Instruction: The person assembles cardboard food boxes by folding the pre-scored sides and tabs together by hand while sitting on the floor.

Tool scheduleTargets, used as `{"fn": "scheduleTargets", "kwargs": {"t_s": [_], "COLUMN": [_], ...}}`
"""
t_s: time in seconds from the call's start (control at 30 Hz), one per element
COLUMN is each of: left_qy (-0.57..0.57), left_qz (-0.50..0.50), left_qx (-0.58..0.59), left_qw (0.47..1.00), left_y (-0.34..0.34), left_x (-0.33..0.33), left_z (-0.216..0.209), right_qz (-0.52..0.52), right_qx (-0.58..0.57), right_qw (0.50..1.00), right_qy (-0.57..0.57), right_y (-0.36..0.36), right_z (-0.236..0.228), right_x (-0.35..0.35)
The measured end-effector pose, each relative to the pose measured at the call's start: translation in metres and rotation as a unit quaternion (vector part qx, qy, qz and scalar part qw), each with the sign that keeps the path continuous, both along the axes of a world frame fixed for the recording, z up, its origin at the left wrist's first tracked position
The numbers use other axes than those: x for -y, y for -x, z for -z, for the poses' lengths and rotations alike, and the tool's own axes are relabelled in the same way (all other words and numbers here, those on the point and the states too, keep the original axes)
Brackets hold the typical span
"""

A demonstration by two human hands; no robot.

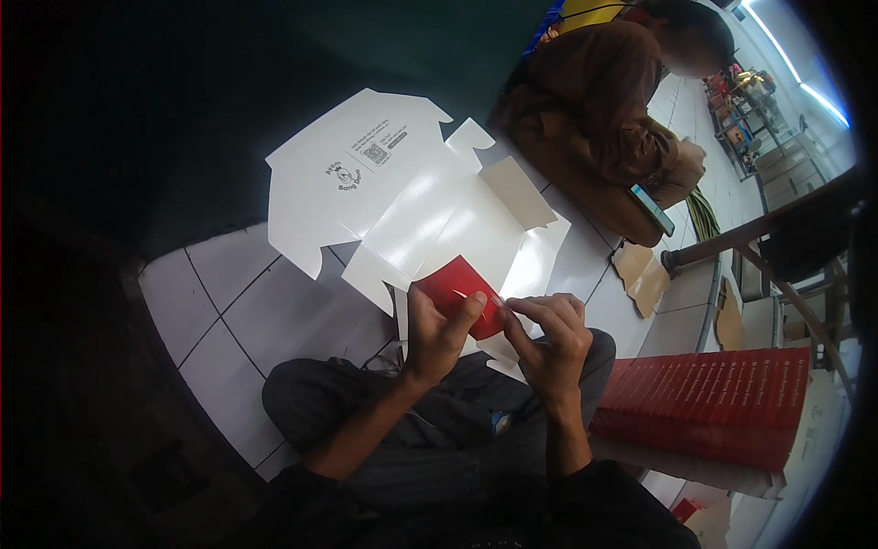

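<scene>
A large die-cut cardboard box blank (416, 215), glossy white inside with small dark print, lies spread out over the floor and partly over my lap. At its near side a red flap (450, 274) is folded over toward me, with a slit in it. My left hand (435, 340) grips this flap from the left, thumb pressed on the red face and fingers hidden beneath. From the right, my right hand (555, 346) pinches the flap's edge between thumb and index finger. One side panel (517, 192) of the blank stands partly raised.
On the right a stack of red-edged box blanks (704, 403) stands beside my knee. Another person (585, 101) sits at the far right, near a phone (650, 209). Brown cardboard pieces (641, 277) lie on the white tiles (229, 302). A wooden frame (759, 233) crosses the right side.
</scene>
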State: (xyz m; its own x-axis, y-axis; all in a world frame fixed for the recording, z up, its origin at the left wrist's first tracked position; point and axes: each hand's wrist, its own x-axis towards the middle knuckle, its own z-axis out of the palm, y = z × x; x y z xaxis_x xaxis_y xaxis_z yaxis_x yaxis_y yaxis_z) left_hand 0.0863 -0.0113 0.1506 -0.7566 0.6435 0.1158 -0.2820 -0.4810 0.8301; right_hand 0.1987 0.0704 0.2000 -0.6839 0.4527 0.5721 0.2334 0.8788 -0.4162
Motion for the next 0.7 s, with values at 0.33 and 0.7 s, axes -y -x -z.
{"fn": "scheduleTargets", "kwargs": {"t_s": [0.33,0.7], "left_qy": [0.022,-0.048], "left_qz": [-0.014,0.046], "left_qx": [-0.001,0.097], "left_qw": [1.0,0.993], "left_y": [0.001,0.0], "left_x": [-0.003,-0.021], "left_z": [-0.001,0.057], "right_qz": [0.045,-0.125], "right_qx": [-0.094,-0.108], "right_qw": [0.957,0.865], "right_qy": [0.271,0.474], "right_y": [-0.003,0.062], "right_z": [0.006,-0.017], "right_x": [-0.009,0.11]}}
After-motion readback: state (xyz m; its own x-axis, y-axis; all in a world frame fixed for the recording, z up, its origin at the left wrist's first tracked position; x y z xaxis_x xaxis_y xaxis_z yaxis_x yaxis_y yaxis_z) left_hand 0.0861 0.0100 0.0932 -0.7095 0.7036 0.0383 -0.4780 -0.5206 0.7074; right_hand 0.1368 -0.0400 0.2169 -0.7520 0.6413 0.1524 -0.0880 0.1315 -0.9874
